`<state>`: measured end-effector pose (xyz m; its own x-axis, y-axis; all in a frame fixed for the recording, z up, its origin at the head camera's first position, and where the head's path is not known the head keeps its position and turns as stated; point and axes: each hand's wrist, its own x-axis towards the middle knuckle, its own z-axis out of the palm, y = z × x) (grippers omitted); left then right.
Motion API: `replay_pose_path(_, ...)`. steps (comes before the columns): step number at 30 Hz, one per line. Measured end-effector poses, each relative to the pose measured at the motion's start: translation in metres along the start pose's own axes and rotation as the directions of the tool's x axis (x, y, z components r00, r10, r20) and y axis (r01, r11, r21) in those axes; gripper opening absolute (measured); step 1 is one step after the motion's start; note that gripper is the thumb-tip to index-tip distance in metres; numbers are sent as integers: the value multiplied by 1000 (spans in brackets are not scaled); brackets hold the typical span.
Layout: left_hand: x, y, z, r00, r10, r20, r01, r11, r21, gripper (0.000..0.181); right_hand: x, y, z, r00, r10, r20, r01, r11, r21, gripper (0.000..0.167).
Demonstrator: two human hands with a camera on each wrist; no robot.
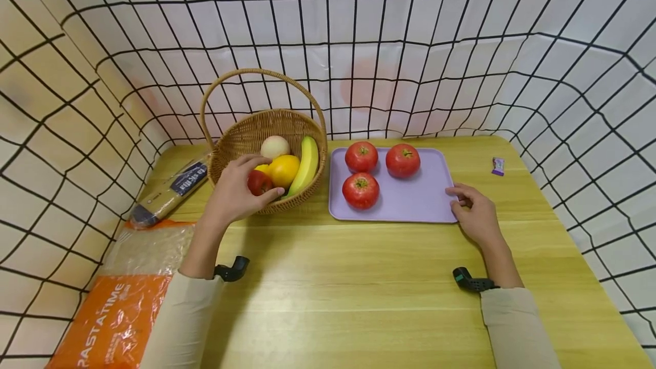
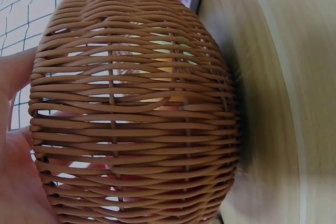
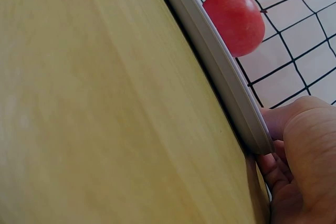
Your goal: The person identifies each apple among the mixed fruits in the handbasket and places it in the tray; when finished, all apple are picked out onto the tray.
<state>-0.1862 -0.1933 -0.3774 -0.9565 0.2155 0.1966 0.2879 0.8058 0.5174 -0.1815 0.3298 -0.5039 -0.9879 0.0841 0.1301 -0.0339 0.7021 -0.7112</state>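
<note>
My left hand [image 1: 238, 189] reaches over the rim of a wicker basket [image 1: 292, 205], thumb and fingers spread about a red apple [image 1: 259, 182]; no firm grip on it shows. Beside that apple lie an orange [image 1: 283, 171], a yellow fruit partly hidden, a banana [image 1: 308, 165] and a pale round fruit [image 1: 275, 147]. In the left wrist view the basket's woven side [image 2: 136, 114] covers most of the fingers. My right hand [image 1: 475, 212] pinches the right edge of a purple tray [image 1: 410, 201]. Three red apples [image 1: 361, 191] sit on the tray's left and middle.
A small purple wrapped sweet [image 1: 498, 166] lies right of the tray. Left of the basket is a packet with a dark label [image 1: 176, 189], and nearer me an orange and clear bag [image 1: 123, 295]. Black wire-grid walls [image 1: 379, 44] close off the back and sides.
</note>
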Motion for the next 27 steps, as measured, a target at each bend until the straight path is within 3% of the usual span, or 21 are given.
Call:
replay_pose_path(9,1,-4,-2,999,-7,45,4,997,77,59,1,-5,-1,1000,5,1,-5,1000,6,32)
replay_pose_path(15,4,-5,-6,992,-27,119,14,994,110,60,0,-7,-1,1000,5,1,-5,1000,3,32)
replay_pose_path(22,9,-7,-8,965,-96,242,61,987,149,66,0,-5,0,1000,3,-9,-3,1000,4,31)
replay_pose_path(27,13,-9,-6,943,-124,307,72,982,177,60,-1,-3,1,1000,-2,-13,3,1000,8,31)
